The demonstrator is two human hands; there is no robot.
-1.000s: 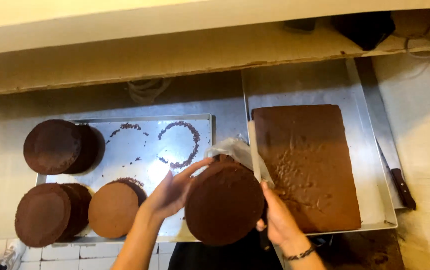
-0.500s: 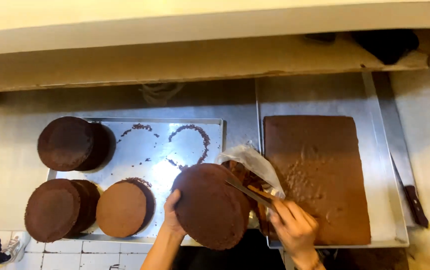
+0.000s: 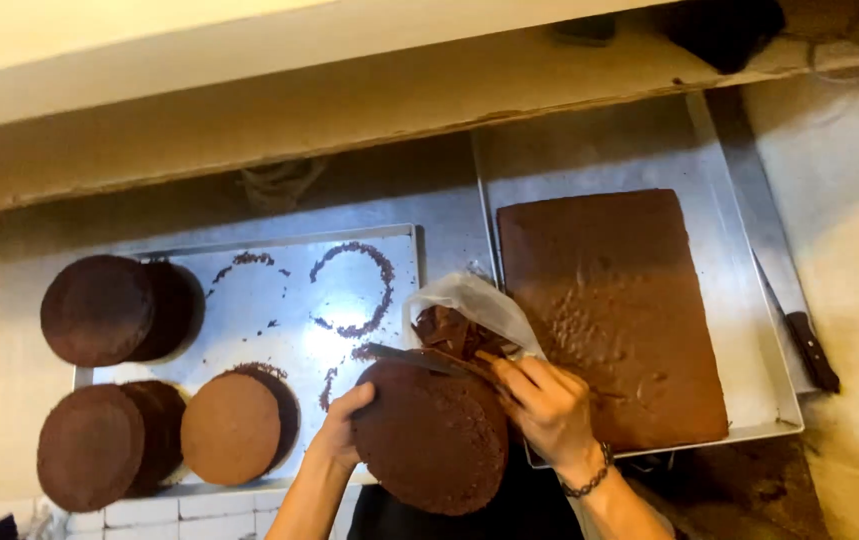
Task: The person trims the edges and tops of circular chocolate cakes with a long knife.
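Note:
My left hand (image 3: 342, 428) grips the left edge of a round dark chocolate cake layer (image 3: 431, 440), held tilted over the near edge of the counter. My right hand (image 3: 546, 405) holds a knife (image 3: 411, 357) whose blade lies across the top edge of that layer. Just behind the knife is a clear plastic bag (image 3: 469, 308) with brown cake scraps inside.
A metal tray (image 3: 289, 290) on the left holds several round chocolate layers (image 3: 99, 308) and crumb rings. A second tray (image 3: 749, 330) on the right carries a rectangular chocolate sheet cake (image 3: 609, 300). Another knife (image 3: 807, 345) lies by its right rim. A shelf runs along the back.
The round layer has come lower and nearer to me. My left hand went from its top to its left edge, and my right hand now lays the knife across its top.

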